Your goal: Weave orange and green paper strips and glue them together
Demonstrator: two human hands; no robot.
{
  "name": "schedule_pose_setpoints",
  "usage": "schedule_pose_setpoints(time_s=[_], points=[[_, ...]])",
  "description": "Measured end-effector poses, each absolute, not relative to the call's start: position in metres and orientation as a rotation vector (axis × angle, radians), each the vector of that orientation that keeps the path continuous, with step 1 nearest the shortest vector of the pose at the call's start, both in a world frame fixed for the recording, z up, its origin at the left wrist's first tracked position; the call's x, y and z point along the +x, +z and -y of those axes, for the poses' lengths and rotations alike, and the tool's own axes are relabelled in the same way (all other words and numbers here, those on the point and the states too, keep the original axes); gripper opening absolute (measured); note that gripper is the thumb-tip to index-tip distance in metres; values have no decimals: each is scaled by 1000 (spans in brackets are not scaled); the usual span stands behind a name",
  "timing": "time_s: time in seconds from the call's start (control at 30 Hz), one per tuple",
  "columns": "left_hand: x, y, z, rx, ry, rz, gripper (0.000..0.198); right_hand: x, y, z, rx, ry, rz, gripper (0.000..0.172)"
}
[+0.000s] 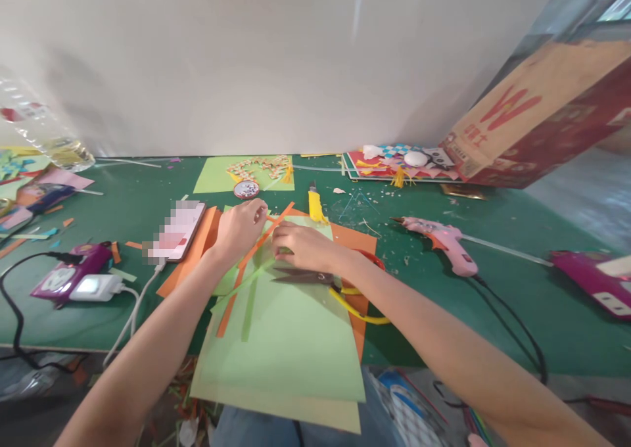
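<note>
My left hand [241,227] is closed with curled fingers above the upper left of the stacked light green paper [296,342]. Whatever its fingertips pinch is too small to make out. Just right of it, my right hand [305,244] is closed at the upper end of a green paper strip [249,277]. An orange paper strip [240,273] crosses that strip at a slant and passes between both hands. Under my right wrist lie scissors [323,278] with yellow and red handles, blades pointing left. A yellow utility knife [317,207] rests beyond my right hand.
Orange paper [362,240] sticks out under the green sheets. Left are a phone [185,227] on a cable and a purple power strip [73,273]. A pink glue gun [438,236] lies right, near a paper bag [537,112]. A white panel [276,66] stands behind.
</note>
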State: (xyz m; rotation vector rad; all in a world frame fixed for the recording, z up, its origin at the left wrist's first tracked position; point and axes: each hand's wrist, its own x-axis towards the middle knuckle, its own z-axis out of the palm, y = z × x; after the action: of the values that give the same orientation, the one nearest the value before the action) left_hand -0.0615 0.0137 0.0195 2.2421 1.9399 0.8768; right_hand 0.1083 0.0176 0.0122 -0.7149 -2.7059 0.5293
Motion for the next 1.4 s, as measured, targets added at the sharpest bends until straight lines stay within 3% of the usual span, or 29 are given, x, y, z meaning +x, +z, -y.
schedule_pose_setpoints(time_s=[0.2, 0.4, 0.7, 0.97, 1.13, 1.4], points=[[-64, 19, -26, 1520, 1311, -1457, 17, 110, 13, -25, -752, 993, 1971, 9], [-58, 25, -18, 1636, 1306, -1293, 22, 113, 16, -32, -935, 1168, 1442, 14], [-55, 20, -17, 1802, 1274, -1264, 28, 107, 6, -33, -977, 1409, 1475, 31], [-54, 21, -19, 1610, 1319, -1266, 30, 106, 8, -31, -965, 1473, 1694, 20], [-58, 24, -21, 1406, 1428, -1262, 31, 108, 13, -29, -919, 1501, 1780, 27], [-62, 22, -23, 1170, 1418, -1197, 35, 112, 15, -25, -747, 1295, 1798, 18]])
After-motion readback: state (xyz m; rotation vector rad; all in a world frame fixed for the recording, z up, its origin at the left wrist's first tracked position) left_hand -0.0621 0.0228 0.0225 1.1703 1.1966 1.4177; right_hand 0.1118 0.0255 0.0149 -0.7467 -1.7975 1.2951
